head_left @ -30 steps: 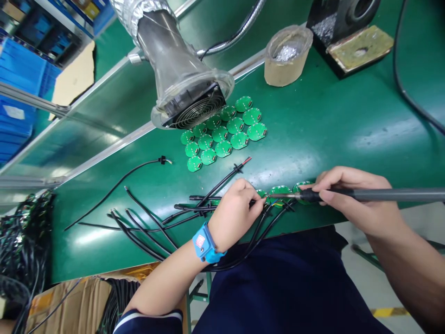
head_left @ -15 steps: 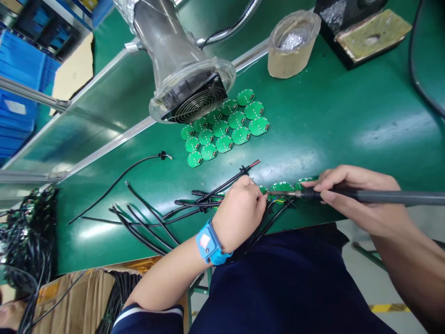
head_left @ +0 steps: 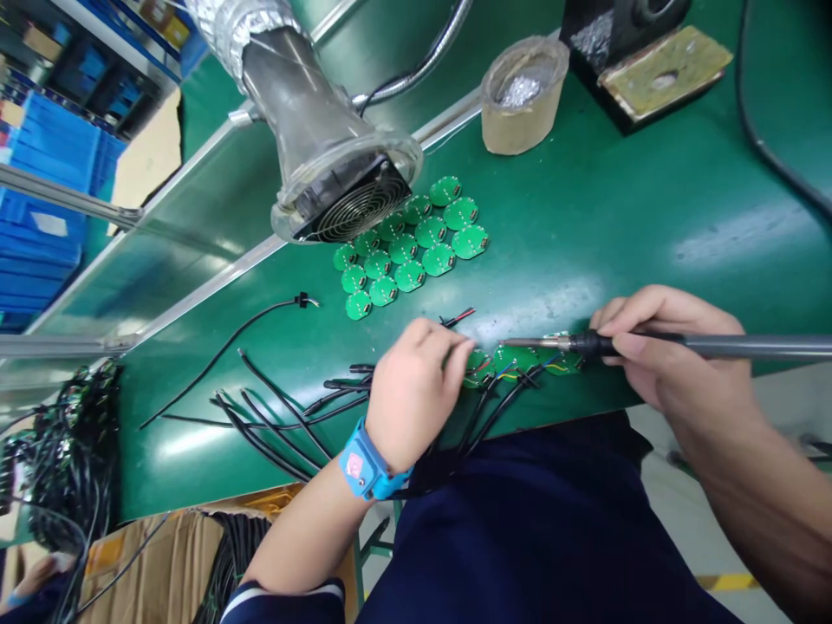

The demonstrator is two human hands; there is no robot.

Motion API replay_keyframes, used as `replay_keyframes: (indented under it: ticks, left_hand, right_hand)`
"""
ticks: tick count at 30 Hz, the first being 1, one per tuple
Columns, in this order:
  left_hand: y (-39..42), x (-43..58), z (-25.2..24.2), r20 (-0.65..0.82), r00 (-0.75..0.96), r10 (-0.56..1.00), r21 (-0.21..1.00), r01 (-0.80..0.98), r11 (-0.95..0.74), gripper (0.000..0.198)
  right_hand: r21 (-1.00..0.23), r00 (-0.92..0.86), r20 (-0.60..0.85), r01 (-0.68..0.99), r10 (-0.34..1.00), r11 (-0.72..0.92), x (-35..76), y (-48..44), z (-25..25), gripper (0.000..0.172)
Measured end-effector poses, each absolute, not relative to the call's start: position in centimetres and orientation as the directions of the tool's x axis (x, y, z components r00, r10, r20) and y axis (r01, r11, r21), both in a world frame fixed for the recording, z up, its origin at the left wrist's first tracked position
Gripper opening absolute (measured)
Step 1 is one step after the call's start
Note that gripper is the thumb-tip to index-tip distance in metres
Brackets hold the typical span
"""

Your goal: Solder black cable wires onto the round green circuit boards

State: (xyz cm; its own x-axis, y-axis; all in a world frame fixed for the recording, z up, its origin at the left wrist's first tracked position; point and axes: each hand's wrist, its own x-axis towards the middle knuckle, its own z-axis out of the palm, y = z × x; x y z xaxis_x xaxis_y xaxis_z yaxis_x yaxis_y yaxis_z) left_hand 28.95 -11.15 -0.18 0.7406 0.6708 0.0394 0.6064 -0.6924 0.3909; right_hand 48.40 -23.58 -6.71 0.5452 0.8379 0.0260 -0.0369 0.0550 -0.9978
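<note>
My right hand (head_left: 676,360) is wrapped round a dark soldering iron (head_left: 715,347) whose tip hovers just above a row of round green circuit boards (head_left: 520,358) at the table's near edge. Black cables (head_left: 481,412) run from those boards toward me. My left hand (head_left: 416,386), with a blue wrist strap (head_left: 364,464), rests curled over the leftmost board and the cable ends beside it; what its fingers pinch is hidden.
Several loose green boards (head_left: 406,247) lie in a cluster under a fume extractor hood (head_left: 325,156). A tub of solder dross (head_left: 520,95) and an iron stand with sponge (head_left: 650,61) sit at the back. More black cables (head_left: 273,407) lie left; a cardboard box (head_left: 156,555) stands below.
My left hand slid left, off the middle boards, uncovering them. The iron's tip lifted slightly and drew back to the right.
</note>
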Motion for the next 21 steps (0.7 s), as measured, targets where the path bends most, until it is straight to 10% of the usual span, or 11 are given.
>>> replay_keyframes:
  ticks: [5, 21]
  left_hand:
    - [-8.0, 30.2, -1.5, 0.109, 0.759, 0.642, 0.216, 0.612, -0.761, 0.013]
    - [-13.6, 31.8, -2.9, 0.119, 0.785, 0.607, 0.596, 0.433, -0.676, 0.010]
  right_hand:
    - [-0.975, 0.567, 0.075, -0.132, 0.821, 0.181, 48.5, -23.5, -6.6, 0.004]
    - [-0.983, 0.494, 0.142, -0.031, 0.858, 0.180, 49.2, -26.4, -6.9, 0.004]
